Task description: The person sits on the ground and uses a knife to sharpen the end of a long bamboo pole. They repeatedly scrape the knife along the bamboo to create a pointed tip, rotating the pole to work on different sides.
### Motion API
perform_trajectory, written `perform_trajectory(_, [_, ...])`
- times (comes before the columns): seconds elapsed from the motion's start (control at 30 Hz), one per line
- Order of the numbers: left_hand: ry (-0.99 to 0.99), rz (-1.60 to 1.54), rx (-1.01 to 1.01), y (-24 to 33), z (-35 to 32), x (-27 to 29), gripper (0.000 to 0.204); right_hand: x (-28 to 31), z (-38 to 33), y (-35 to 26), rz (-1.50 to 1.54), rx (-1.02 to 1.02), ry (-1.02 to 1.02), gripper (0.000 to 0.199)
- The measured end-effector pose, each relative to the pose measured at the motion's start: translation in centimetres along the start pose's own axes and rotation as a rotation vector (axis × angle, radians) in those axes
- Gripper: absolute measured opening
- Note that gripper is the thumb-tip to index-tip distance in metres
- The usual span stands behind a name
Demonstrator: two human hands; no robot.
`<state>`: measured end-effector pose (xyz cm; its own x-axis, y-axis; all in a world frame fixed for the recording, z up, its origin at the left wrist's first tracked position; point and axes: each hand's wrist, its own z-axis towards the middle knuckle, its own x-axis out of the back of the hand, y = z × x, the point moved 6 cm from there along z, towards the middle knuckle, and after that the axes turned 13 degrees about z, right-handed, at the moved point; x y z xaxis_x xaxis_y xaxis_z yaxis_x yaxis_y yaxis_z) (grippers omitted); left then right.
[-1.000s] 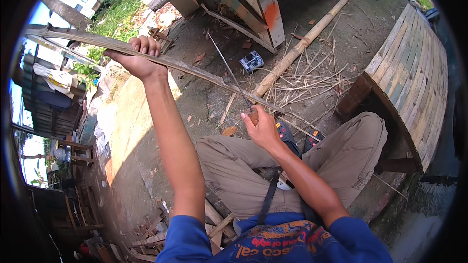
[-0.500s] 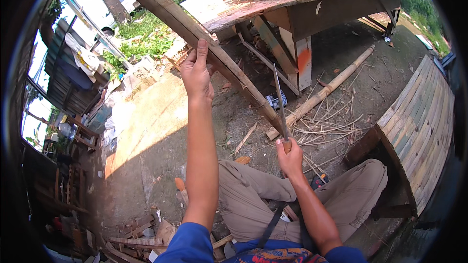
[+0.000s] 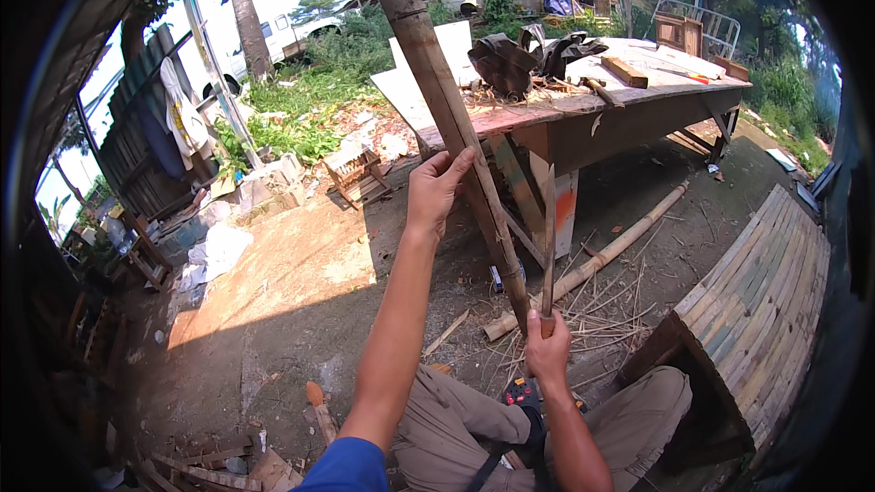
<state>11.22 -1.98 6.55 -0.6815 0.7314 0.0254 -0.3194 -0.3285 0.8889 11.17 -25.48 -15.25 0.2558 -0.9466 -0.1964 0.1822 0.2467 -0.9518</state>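
Note:
A long brown bamboo pole (image 3: 436,68) slants up and to the left in front of me. My left hand (image 3: 439,191) is closed around its middle, thumb laid along the near face. Down near the pole's lower end, my right hand (image 3: 548,351) grips the short wooden handle of a long, narrow-bladed knife (image 3: 550,241). The blade points upward, just right of the pole; whether its base touches the bamboo I cannot tell.
Beyond my hands stands a large wooden table (image 3: 638,128) with dark crumpled material (image 3: 504,64) and wood shavings on top. Another bamboo pole (image 3: 611,255) lies on the ground among thin strips (image 3: 597,314). A slatted bench (image 3: 761,310) is close on the right.
The view has tilted up, showing more of the yard. The pole now stands steeper, its top further right, and the knife blade is more upright. Both hands keep their grips and appear lower.

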Motion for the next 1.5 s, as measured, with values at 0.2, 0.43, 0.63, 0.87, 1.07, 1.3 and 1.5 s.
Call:
perform_trajectory(0.2, [0.012,-0.102,-0.19,6.4,1.9,-1.6,0.032,1.6,3.1,-9.5,0.205,0.151,-0.032,0.03])
perform_trajectory(0.43, [-0.067,-0.015,-0.117,7.9,-0.2,-2.9,0.036,2.5,3.9,-15.5,0.3,0.263,-0.114,0.02])
perform_trajectory(0.63, [-0.058,-0.05,-0.08,5.3,0.3,-2.3,0.038,3.7,3.0,-8.1,0.194,0.087,-0.062,0.02])
perform_trajectory(0.87, [0.156,-0.038,0.031,-3.0,0.5,1.7,0.04,6.2,0.5,4.3,0.041,-0.138,0.088,0.026])
perform_trajectory(1.07, [0.304,-0.022,-0.003,-3.3,1.0,6.1,0.035,8.9,-1.0,14.7,-0.128,-0.343,0.101,0.027])
perform_trajectory(1.3, [0.45,0.031,0.025,-5.5,1.0,12.9,0.03,10.0,-3.9,22.2,0.236,-0.865,0.203,0.027])
perform_trajectory(1.5, [0.863,-0.145,0.056,-5.2,2.5,22.8,0.044,12.3,-5.9,29.6,0.211,-1.042,0.194,0.032])
